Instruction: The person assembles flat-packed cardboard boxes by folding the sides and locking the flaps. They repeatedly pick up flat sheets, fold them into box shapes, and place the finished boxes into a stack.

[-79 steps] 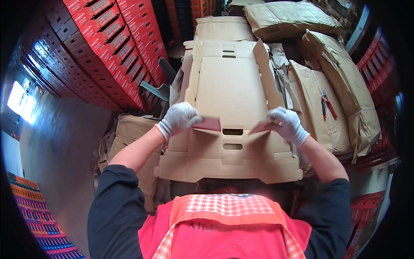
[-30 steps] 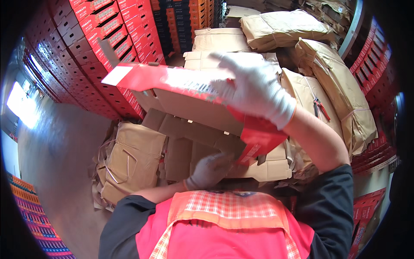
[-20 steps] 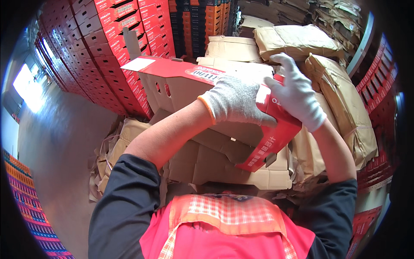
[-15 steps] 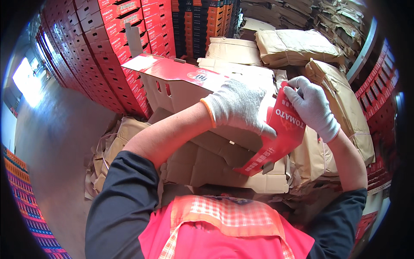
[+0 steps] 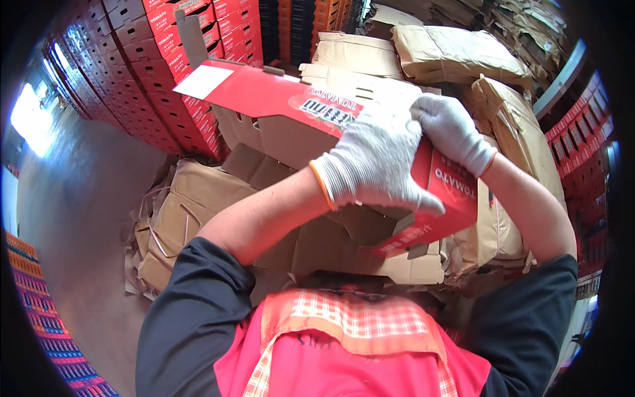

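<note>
A partly folded cardboard box [image 5: 264, 92], red outside and brown inside, stands before me. Its long red side runs across the far edge, with a white patch at its left end. My left hand [image 5: 380, 159], in a white knitted glove, grips the far right corner, its thumb stretched along the red end panel [image 5: 453, 188]. Against the same corner, my gloved right hand [image 5: 453, 129] presses with bent fingers where the two panels meet. My left hand hides part of the corner, and the right fingertips are partly covered. Brown flaps [image 5: 324, 241] lie inside and toward me.
Red cartons [image 5: 152, 73] rise in tall stacks at the far left. Paper-wrapped bundles [image 5: 456, 56] lie behind and to the right; another wrapped bundle [image 5: 192, 205] sits left of the box. Grey floor [image 5: 92, 218] runs along the left, beside colourful stacked cartons [image 5: 49, 317].
My right hand has moved left and upward onto the corner, close against my left hand. The red end panel has swung more upright, meeting the long side.
</note>
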Action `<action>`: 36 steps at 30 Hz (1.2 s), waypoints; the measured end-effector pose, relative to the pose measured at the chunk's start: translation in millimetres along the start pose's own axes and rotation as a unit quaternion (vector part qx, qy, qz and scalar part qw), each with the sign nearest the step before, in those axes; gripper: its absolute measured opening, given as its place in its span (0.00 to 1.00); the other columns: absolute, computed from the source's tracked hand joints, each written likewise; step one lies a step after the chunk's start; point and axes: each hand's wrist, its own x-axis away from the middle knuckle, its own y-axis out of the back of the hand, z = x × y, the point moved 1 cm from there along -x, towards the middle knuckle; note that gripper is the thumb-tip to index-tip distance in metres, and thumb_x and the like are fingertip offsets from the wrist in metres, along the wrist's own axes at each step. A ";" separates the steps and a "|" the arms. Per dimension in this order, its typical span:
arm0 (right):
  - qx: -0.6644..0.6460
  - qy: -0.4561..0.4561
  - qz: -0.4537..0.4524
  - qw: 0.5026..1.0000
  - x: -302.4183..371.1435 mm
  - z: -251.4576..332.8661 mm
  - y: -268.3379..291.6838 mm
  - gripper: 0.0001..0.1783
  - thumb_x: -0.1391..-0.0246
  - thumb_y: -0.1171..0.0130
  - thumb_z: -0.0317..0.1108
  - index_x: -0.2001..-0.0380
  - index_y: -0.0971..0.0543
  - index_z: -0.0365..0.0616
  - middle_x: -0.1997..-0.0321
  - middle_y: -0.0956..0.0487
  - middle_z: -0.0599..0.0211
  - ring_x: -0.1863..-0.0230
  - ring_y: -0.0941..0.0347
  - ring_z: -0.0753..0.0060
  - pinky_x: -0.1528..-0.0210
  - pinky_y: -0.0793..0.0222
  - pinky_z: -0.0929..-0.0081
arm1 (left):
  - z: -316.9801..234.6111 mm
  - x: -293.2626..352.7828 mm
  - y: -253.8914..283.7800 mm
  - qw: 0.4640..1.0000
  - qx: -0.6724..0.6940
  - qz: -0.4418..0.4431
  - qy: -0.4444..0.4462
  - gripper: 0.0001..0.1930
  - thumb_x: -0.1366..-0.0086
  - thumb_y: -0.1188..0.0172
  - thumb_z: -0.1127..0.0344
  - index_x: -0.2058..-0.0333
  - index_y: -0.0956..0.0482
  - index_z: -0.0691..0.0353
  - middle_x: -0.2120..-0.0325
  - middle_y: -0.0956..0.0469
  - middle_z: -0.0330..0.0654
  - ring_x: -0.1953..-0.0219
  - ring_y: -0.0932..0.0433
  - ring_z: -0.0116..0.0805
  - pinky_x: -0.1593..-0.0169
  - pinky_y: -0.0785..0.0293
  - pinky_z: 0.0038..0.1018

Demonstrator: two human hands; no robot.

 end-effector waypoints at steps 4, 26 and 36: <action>-0.086 0.024 -0.017 0.996 12.6 27.5 9.6 0.29 0.46 0.36 0.53 0.52 0.24 0.40 0.62 0.18 0.56 0.59 0.21 0.62 0.53 0.27 0.67 | 25.0 -0.8 5.7 0.902 0.373 -0.216 -0.019 0.42 0.36 0.39 0.45 0.35 0.41 0.72 0.39 0.32 0.54 0.38 0.32 0.45 0.35 0.37 0.38; -0.279 -0.226 -0.170 0.918 127.9 -108.6 -211.9 0.09 0.43 0.49 0.30 0.66 0.20 0.42 0.70 0.19 0.63 0.69 0.21 0.61 0.63 0.25 0.63 | -24.9 47.4 6.3 0.989 -0.067 -0.053 -0.120 0.46 0.60 0.26 0.46 0.42 0.27 0.63 0.43 0.28 0.55 0.48 0.26 0.56 0.44 0.31 0.46; -0.189 0.036 -0.151 0.970 92.9 -0.6 16.2 0.20 0.43 0.36 0.37 0.51 0.25 0.39 0.58 0.20 0.59 0.56 0.22 0.63 0.50 0.28 0.69 | -27.5 1.4 -81.1 0.889 0.168 -0.378 -0.195 0.61 0.59 0.24 0.49 0.29 0.51 0.61 0.32 0.50 0.68 0.44 0.29 0.63 0.44 0.32 0.47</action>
